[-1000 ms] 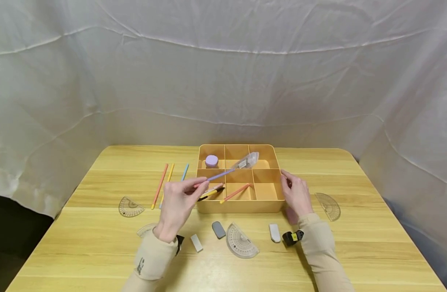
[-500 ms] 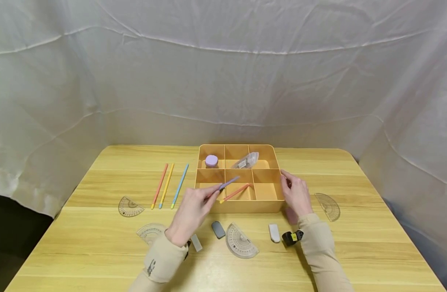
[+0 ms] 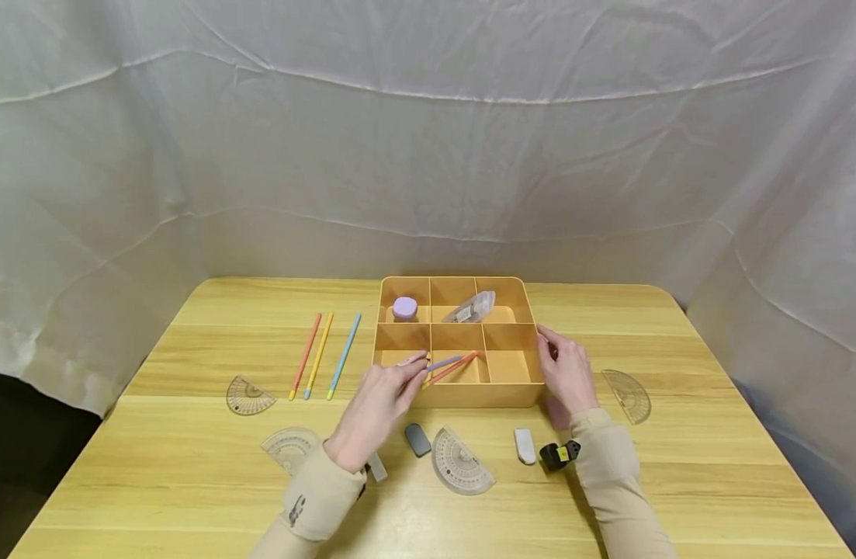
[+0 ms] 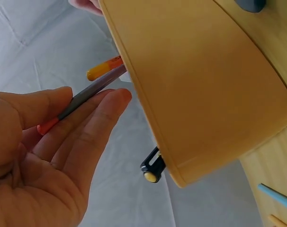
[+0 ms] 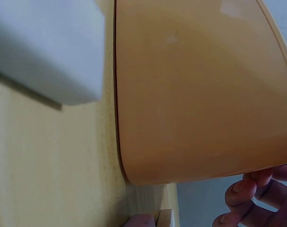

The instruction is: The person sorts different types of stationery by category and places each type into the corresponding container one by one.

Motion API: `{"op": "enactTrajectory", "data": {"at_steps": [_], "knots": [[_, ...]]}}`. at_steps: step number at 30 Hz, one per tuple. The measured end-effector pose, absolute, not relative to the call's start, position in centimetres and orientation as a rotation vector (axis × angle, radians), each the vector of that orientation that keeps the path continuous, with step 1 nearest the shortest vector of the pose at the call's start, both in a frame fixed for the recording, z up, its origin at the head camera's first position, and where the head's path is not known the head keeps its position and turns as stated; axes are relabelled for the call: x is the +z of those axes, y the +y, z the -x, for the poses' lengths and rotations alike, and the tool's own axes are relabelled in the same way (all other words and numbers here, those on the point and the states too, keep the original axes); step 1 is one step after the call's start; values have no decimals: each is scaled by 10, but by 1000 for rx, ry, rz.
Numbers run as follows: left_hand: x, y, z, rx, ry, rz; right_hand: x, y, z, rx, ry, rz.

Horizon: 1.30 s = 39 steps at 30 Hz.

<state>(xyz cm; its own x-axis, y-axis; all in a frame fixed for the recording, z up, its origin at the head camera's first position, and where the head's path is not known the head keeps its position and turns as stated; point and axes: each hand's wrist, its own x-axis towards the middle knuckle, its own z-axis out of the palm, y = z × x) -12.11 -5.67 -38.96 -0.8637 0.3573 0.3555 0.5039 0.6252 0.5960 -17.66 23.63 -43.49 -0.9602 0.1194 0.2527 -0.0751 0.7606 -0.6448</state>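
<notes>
In the head view my left hand (image 3: 375, 407) pinches a purple pencil (image 3: 444, 362) by its red end, just over the front wall of an orange compartment box (image 3: 479, 396). The pencil slants into the front middle compartment, beside a red pencil (image 3: 452, 371) with a yellow end. The left wrist view shows the purple pencil (image 4: 91, 94) between my thumb and fingers. A black pen clip (image 4: 153, 166) sticks over the box rim there; the rest is hidden. My right hand (image 3: 570, 373) touches the box's right side, its fingertips at the outer wall (image 5: 205, 94) in the right wrist view.
Red, yellow and blue pencils (image 3: 344, 357) lie left of the box. Several clear protractors (image 3: 462, 462) and erasers (image 3: 417, 440) lie around its front and sides. The back compartments hold a purple-lidded item (image 3: 404, 308) and a clear plastic packet (image 3: 473, 308).
My left hand has moved right and down with the purple pencil, from above the box's left side to the front middle compartment. The right hand stays at the box's side.
</notes>
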Motion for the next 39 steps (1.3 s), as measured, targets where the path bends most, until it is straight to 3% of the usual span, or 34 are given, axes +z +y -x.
{"op": "enactTrajectory", "data": {"at_steps": [39], "knots": [[-396, -52, 122, -1007, -2721, 742, -435, 237, 177, 990, -2679, 43]]}}
